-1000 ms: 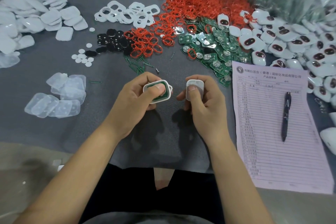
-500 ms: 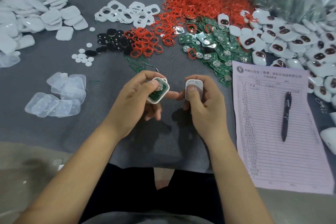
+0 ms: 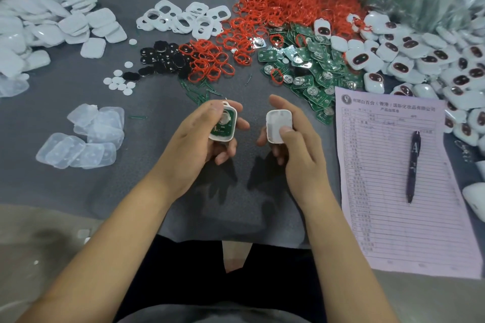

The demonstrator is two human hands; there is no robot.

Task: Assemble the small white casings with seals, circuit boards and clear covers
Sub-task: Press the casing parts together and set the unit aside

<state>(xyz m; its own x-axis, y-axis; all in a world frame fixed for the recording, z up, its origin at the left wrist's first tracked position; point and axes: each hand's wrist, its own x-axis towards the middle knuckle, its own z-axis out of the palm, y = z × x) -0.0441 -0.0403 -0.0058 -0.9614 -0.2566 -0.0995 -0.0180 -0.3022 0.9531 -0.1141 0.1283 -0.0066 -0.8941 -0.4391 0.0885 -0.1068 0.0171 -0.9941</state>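
My left hand point(image 3: 195, 139) holds a small white casing point(image 3: 223, 125) with a green circuit board and a coin cell set inside it, the open side facing up. My right hand point(image 3: 296, 144) grips a white cover piece point(image 3: 278, 125), thumb pressed on its lower part. The two parts are a short gap apart above the grey mat. Red seals point(image 3: 275, 5) lie heaped at the back centre, loose green circuit boards point(image 3: 312, 71) sit in front of them, and clear covers point(image 3: 84, 139) are stacked at the left.
White casings with dark windows point(image 3: 420, 60) pile up at the right. A pink form point(image 3: 399, 178) with a pen point(image 3: 413, 165) lies at the right. White frames point(image 3: 183, 19), black pads point(image 3: 162, 59), white discs point(image 3: 119, 81) and white backs point(image 3: 52, 23) spread across the back left.
My left hand turned the casing so the board faces up and upright. My right hand rotated the white cover, and the two parts moved slightly apart.
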